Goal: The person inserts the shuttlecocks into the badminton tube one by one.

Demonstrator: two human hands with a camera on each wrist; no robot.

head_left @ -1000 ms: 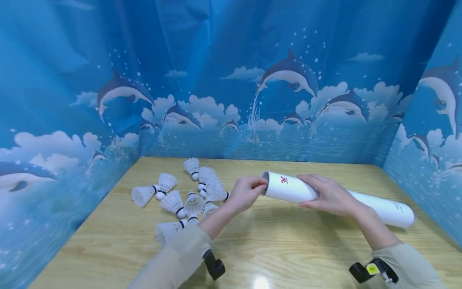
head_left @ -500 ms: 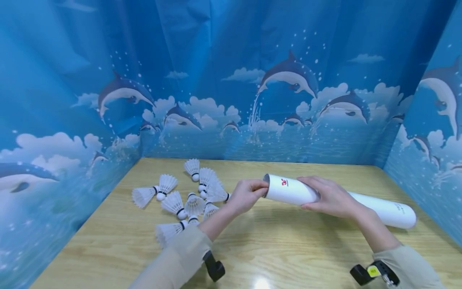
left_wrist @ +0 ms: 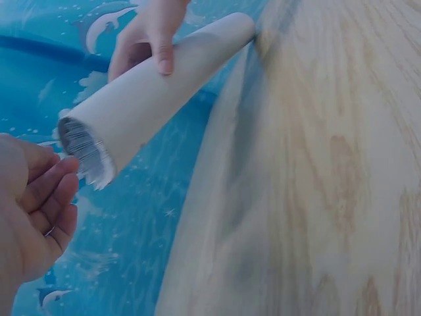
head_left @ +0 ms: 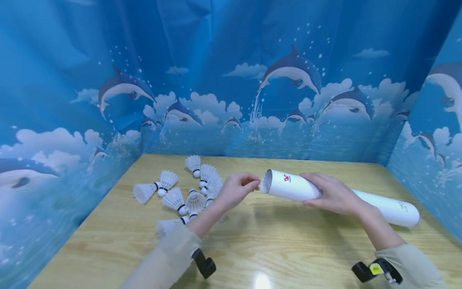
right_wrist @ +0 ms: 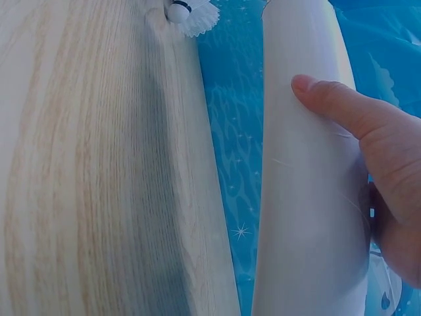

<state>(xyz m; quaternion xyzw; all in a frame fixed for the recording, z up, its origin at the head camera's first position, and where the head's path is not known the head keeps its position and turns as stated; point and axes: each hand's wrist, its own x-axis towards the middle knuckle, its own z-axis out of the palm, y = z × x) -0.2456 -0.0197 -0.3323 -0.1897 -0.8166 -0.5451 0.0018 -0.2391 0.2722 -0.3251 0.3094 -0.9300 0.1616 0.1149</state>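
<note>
Item: white tube (head_left: 343, 196), long, plain cardboard-look cylinder with a small red mark near its open end. Your right hand (head_left: 333, 194) has its grip around the tube a short way behind the mouth, thumb on the near side and fingers (left_wrist: 141, 39) over the top, as the left wrist view shows. The tube lies slanted, its far end down near the table (head_left: 288, 249) to the right of the hand, its open end raised and pointing left.

Contents: the feathered skirt of a shuttlecock (head_left: 264, 182) shows just inside and slightly past the tube's mouth; the left wrist view shows the white feather tips fringing the rim (left_wrist: 89, 148). How many more sit deeper in the tube cannot be told.

Your left hand (head_left: 236, 188) is just left of the tube's mouth, fingers loosely curled with the fingertips close to the feathers; its grip holds nothing that you can see, and whether the tips touch the skirt cannot be told.

Further left of the tube, beyond your left hand: loose shuttlecocks (head_left: 180, 188) in a cluster on the table, white feathers, white cork heads with dark bands, lying in mixed directions, some touching.

Surround: blue dolphin-print backdrop (head_left: 231, 80) on three sides of the table.
</note>
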